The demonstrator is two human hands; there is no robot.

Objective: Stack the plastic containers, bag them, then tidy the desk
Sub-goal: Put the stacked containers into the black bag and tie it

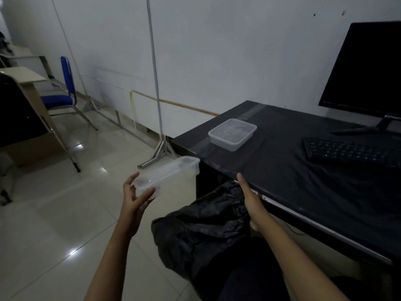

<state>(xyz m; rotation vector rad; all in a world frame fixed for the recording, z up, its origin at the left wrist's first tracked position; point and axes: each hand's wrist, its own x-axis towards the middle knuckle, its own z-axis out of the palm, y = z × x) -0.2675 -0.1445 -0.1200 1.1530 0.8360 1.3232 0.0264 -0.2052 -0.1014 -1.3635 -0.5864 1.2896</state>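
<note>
My left hand (134, 198) grips the near end of a clear plastic container (169, 174), holding it in the air left of the desk corner; the container looks blurred. A second clear container (232, 134) sits open side up on the black desk (303, 192) near its far left corner. A crumpled black plastic bag (201, 233) hangs below the desk's front edge, over my lap. My right hand (249, 196) is at the bag's upper rim against the desk edge, thumb pointing up, fingers curled into the bag's plastic and mostly hidden.
A black keyboard (351, 152) and a dark monitor (366, 70) stand at the desk's right. On the tiled floor to the left are a blue chair (63, 98), a beige table (28, 81) and a metal stand foot (158, 153) by the wall.
</note>
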